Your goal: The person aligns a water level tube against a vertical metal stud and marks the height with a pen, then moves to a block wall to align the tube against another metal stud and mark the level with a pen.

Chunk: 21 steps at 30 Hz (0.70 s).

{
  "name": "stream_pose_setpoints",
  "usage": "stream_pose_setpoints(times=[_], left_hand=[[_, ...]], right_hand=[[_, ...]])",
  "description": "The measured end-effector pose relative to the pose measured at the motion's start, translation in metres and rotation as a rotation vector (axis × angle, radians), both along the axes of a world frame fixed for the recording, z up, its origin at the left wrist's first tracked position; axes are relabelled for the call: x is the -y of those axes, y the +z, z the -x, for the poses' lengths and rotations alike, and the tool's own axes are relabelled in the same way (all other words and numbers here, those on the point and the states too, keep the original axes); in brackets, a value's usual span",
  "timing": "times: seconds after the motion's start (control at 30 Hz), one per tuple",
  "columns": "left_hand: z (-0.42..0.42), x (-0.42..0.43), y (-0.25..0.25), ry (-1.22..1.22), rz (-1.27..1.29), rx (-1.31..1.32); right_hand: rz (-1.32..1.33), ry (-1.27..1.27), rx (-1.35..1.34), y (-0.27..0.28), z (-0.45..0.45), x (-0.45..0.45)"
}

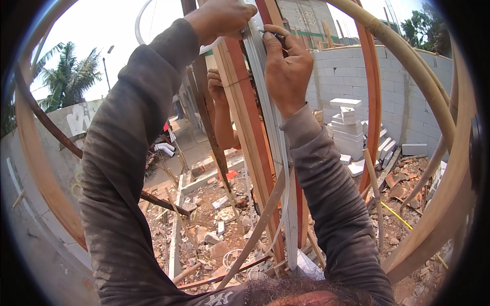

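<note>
My left hand (222, 19) is raised at the top of the view, fingers closed around a pale translucent hose (210, 47) against an upright post; its grip is partly hidden. The hose loops out left behind my forearm. My right hand (289, 66) is close beside it, thumb and fingers pinching a small dark pencil-like thing (277, 35). Its tip points at the grey metal profile (265, 86), which stands upright along the reddish-brown wooden posts (245, 107). A thin pale hose (284, 204) hangs down by the profile toward the ground.
Another person's hand (216, 84) shows behind the posts. A slanting wooden brace (258, 224) crosses low. Rubble (219, 245) covers the ground. White blocks (349, 132) are stacked by the grey block wall (388, 92). Bamboo poles (408, 51) curve along the right.
</note>
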<state>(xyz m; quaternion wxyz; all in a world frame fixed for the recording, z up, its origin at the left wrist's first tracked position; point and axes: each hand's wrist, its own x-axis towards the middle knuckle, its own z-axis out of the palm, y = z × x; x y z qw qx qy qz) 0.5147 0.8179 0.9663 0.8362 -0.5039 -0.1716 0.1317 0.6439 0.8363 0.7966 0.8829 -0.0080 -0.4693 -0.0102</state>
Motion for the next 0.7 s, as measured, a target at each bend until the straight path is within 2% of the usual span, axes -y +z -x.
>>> stream_pose_setpoints(times=[0.17, 0.47, 0.57, 0.63, 0.7], left_hand=[[-0.003, 0.001, -0.001, 0.082, 0.005, 0.015], [-0.002, 0.003, -0.002, 0.015, 0.06, 0.022], [-0.004, -0.001, 0.0, 0.034, 0.07, 0.043], [-0.005, 0.001, -0.002, 0.034, 0.049, 0.051], [-0.001, -0.004, 0.003, 0.035, 0.024, 0.06]], right_hand=[[0.008, -0.062, -0.025, 0.001, -0.001, -0.003], [-0.001, -0.022, 0.006, 0.001, -0.001, -0.002], [0.016, -0.051, -0.059, 0.002, -0.002, -0.008], [0.093, 0.079, -0.104, -0.001, -0.005, -0.005], [0.032, 0.096, -0.141, -0.003, -0.007, -0.004]])
